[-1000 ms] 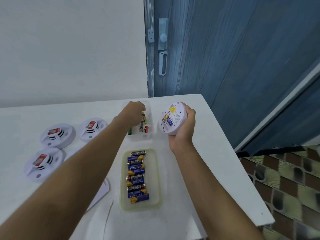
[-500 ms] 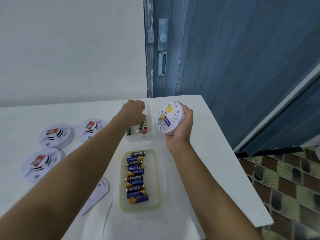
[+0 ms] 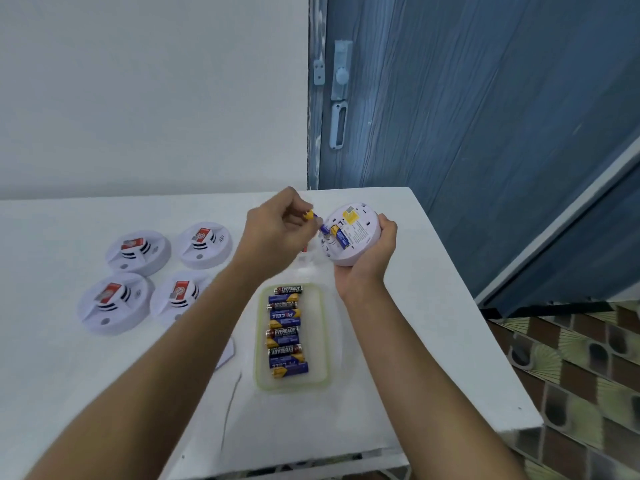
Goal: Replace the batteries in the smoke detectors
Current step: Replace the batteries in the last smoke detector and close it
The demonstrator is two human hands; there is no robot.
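Left hand (image 3: 277, 233) fingers pinching a battery (image 3: 323, 229), long axis slanting down-right, blue tip nearly touching the open bay (image 3: 330, 241). Right hand (image 3: 375, 254) fingers curling round the smoke detector (image 3: 356, 237), its back facing the camera, just right of the left fingertips. One cell (image 3: 341, 238) sitting in the bay; the free slot is probably on the side nearer the left fingers.

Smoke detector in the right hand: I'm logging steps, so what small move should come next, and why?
Probably press the battery pinched in the left hand into the open compartment of the smoke detector that the right hand holds: its tip is at the compartment, beside one seated battery.
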